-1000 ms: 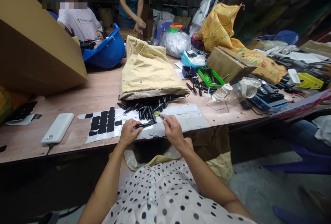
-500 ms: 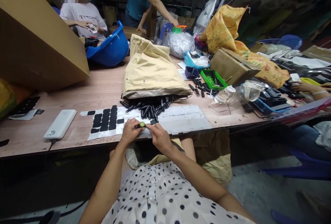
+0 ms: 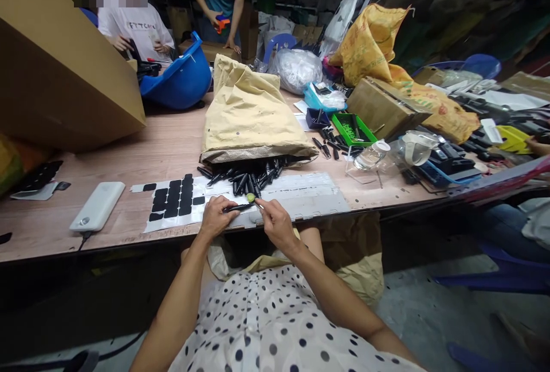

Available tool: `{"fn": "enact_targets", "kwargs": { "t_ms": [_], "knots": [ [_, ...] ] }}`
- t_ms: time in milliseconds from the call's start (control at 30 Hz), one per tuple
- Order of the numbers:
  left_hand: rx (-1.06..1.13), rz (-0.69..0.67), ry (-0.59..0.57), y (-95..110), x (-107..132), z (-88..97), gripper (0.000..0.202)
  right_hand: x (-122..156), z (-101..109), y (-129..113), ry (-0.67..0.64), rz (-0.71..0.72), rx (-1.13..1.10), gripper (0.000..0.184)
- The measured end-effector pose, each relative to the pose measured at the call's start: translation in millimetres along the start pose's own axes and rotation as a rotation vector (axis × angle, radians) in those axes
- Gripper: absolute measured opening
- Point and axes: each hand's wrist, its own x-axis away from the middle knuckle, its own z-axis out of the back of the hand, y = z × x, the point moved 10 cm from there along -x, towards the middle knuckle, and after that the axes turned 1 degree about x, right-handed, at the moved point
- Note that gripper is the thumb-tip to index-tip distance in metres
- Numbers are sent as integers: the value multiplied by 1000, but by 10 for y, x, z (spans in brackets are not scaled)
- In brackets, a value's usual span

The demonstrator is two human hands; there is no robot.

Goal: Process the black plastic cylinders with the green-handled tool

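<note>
At the front edge of the table, my left hand (image 3: 215, 216) is closed on a slim black pen-shaped piece (image 3: 239, 207), which points to the right. Close to its right end is a small round yellow-green disc (image 3: 251, 197); what it is fixed to cannot be made out. My right hand (image 3: 275, 220) pinches a thin pale item (image 3: 259, 206) beside the disc, too small to name. Under both hands lies a flat whitish board (image 3: 309, 194). A heap of similar black pieces (image 3: 244, 180) spills from the mouth of a beige sack (image 3: 253, 114) just beyond.
Black stickers on a sheet (image 3: 174, 197) and a white power bank (image 3: 98, 207) lie to the left. A large cardboard box (image 3: 64, 62) leans at far left. A blue basin (image 3: 180, 79), green tray (image 3: 353, 129) and clear jug (image 3: 373, 154) stand farther off. Two co-workers are across the table.
The black piece and the disc have shifted slightly right, and more of the black piece shows. My right hand has moved a little right. A co-worker across the table has lifted an orange-and-blue tool leftward.
</note>
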Motion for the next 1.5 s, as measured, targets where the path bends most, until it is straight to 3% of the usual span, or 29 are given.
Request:
{"fn": "enact_targets", "kwargs": {
  "t_ms": [100,233,433,600,733,900,1067,1333,1500],
  "knots": [
    [-29,-8,-1,26,12,5,12,-62,216,179,96,-20,101,39],
    [-53,-27,7,58,25,13,17,-157,477,578,125,-113,435,36],
    [-58,-54,-7,51,37,6,13,-239,552,939,117,-186,719,33],
    [-85,-100,-18,93,56,49,14,-228,479,916,166,-193,773,32],
    [-123,-197,-6,277,215,35,17,-231,452,882,177,-174,798,31],
    [-222,-363,2,612,661,-209,17,-235,442,877,183,-168,815,30],
    [-377,-407,82,683,914,-395,14,-239,425,877,178,-173,822,29],
    [-352,-381,152,666,972,-423,12,-246,408,894,151,-193,804,31],
    [-238,-230,322,694,660,-106,14,-249,416,889,140,-207,769,32]
  ]
}}
